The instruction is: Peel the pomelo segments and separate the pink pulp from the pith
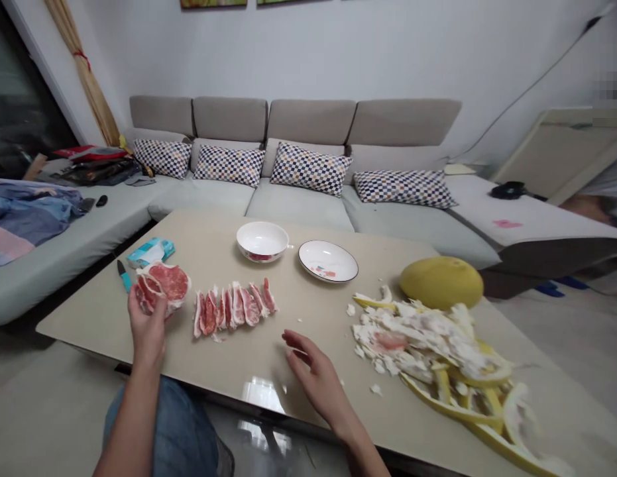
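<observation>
Left hand (148, 326) fingers clamp the pomelo chunk (164, 285) (right hand (315, 374) spread, empty).

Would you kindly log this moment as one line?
left hand: holds peeled pink pomelo chunk | right hand: open above beige table | row of pink segments between
</observation>
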Tool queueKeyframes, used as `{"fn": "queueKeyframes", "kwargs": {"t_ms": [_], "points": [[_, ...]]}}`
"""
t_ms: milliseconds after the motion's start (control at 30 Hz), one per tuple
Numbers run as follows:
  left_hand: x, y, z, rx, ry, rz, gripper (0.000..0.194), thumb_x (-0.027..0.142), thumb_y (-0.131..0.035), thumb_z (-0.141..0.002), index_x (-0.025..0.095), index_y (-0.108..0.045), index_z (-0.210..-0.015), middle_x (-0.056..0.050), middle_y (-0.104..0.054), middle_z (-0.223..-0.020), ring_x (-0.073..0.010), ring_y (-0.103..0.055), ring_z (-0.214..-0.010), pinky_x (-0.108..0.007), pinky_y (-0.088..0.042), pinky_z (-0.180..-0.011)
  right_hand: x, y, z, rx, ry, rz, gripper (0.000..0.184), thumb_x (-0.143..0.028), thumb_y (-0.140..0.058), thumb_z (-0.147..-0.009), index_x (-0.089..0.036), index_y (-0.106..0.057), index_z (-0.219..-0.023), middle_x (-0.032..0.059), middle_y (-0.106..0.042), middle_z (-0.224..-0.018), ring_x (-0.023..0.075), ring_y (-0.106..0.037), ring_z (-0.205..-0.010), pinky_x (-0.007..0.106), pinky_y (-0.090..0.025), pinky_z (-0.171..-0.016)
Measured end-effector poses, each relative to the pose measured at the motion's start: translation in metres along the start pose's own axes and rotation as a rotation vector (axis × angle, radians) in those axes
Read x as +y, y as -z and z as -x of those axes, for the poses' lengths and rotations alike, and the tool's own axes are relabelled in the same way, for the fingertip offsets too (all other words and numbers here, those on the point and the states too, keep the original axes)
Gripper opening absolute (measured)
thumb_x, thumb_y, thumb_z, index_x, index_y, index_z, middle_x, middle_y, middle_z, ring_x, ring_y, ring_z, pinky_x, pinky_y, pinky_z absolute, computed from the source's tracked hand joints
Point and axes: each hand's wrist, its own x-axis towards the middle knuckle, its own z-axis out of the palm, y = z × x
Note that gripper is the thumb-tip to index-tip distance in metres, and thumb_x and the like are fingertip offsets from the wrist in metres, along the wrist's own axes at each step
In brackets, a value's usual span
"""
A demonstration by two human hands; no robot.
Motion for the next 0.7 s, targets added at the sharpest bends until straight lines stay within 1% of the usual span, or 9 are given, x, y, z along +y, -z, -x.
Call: {"fn": "queueKeyframes", "kwargs": {"t_ms": [33, 67, 133, 200, 267, 333, 433, 567, 700], "points": [[0.003, -0.007, 0.015, -0.045, -0.015, 0.025, 0.076, 0.027, -0.065, -0.082, 0.029, -0.025, -0.146, -0.01, -0.034, -0.154, -0.0256, -0.043, -0.134, -0.035, -0.049, -0.099, -0.009, -0.002, 0.004, -0.019, 0.0, -0.025, 0.043, -0.035, -0.06, -0.084, -0.024, -0.058, -0.125, 0.0107, -0.062, -0.126, 0.0253, -0.059, -0.113, 0.044, -0.048, -0.098], [0.005, -0.014, 0.033, -0.133, -0.005, 0.085, 0.078, 0.028, -0.067, -0.08, 0.029, -0.025, -0.146, -0.01, -0.035, -0.153, -0.0264, -0.042, -0.135, -0.037, -0.046, -0.103, -0.018, -0.003, 0.007, -0.033, 0.004, -0.046, 0.048, -0.034, -0.062, -0.084, -0.025, -0.054, -0.13, 0.0104, -0.06, -0.129, 0.0247, -0.059, -0.114, 0.044, -0.048, -0.099], [0.007, -0.032, 0.07, -0.306, 0.078, 0.149, 0.079, 0.03, -0.069, -0.079, 0.028, -0.027, -0.146, -0.01, -0.038, -0.152, -0.0262, -0.039, -0.137, -0.037, -0.041, -0.107, -0.034, -0.003, 0.014, -0.053, 0.028, -0.078, 0.057, -0.033, -0.064, -0.084, -0.027, -0.046, -0.137, 0.01, -0.054, -0.136, 0.0236, -0.058, -0.114, 0.043, -0.049, -0.099], [0.009, -0.049, 0.108, -0.451, 0.086, 0.153, 0.079, 0.03, -0.069, -0.078, 0.029, -0.028, -0.146, -0.007, -0.031, -0.156, -0.0245, -0.032, -0.141, -0.035, -0.034, -0.112, -0.044, 0.001, 0.021, -0.051, 0.049, -0.09, 0.062, -0.033, -0.066, -0.083, -0.027, -0.041, -0.14, 0.0101, -0.049, -0.141, 0.0235, -0.057, -0.117, 0.042, -0.049, -0.099], [0.009, -0.064, 0.139, -0.616, 0.068, 0.093, 0.082, 0.024, -0.069, -0.077, 0.03, -0.026, -0.147, -0.006, -0.03, -0.156, -0.0246, -0.029, -0.142, -0.038, -0.03, -0.115, -0.042, 0.007, 0.027, 0.013, 0.046, -0.068, 0.067, -0.034, -0.067, -0.082, -0.026, -0.037, -0.142, 0.0109, -0.045, -0.144, 0.0249, -0.053, -0.122, 0.042, -0.047, -0.101], [0.008, -0.076, 0.162, -0.688, 0.002, -0.039, 0.081, 0.019, -0.067, -0.075, 0.028, -0.029, -0.146, -0.007, -0.032, -0.154, -0.0263, -0.028, -0.143, -0.041, -0.025, -0.117, -0.03, 0.015, 0.033, 0.108, 0.015, -0.03, 0.069, -0.037, -0.068, -0.081, -0.024, -0.038, -0.142, 0.0124, -0.046, -0.144, 0.0274, -0.05, -0.126, 0.044, -0.045, -0.103], [-0.003, -0.09, 0.181, -0.766, -0.078, -0.2, 0.079, 0.014, -0.065, -0.071, 0.024, -0.035, -0.143, -0.01, -0.036, -0.148, -0.0282, -0.028, -0.142, -0.044, -0.023, -0.117, -0.004, 0.027, 0.04, 0.205, -0.056, -0.004, 0.065, -0.038, -0.069, -0.079, -0.02, -0.046, -0.137, 0.014, -0.052, -0.139, 0.0303, -0.051, -0.125, 0.046, -0.045, -0.102], [-0.027, -0.104, 0.187, -0.874, 0.021, -0.28, 0.082, 0.013, -0.065, -0.066, 0.02, -0.033, -0.142, -0.014, -0.038, -0.14, -0.0312, -0.036, -0.137, -0.046, -0.029, -0.114, 0.024, 0.036, 0.043, 0.254, -0.152, 0.04, 0.061, -0.037, -0.069, -0.077, -0.018, -0.051, -0.132, 0.0143, -0.057, -0.133, 0.0314, -0.054, -0.122, 0.048, -0.045, -0.102], [-0.047, -0.105, 0.179, -1.039, 0.082, -0.279, 0.087, 0.019, -0.068, -0.07, 0.018, -0.026, -0.145, -0.017, -0.033, -0.147, -0.032, -0.032, -0.139, -0.048, -0.026, -0.115, 0.035, 0.04, 0.043, 0.224, -0.135, 0.106, 0.075, -0.032, -0.07, -0.074, -0.016, -0.04, -0.14, 0.0157, -0.052, -0.138, 0.0299, -0.05, -0.127, 0.046, -0.042, -0.106]]}}
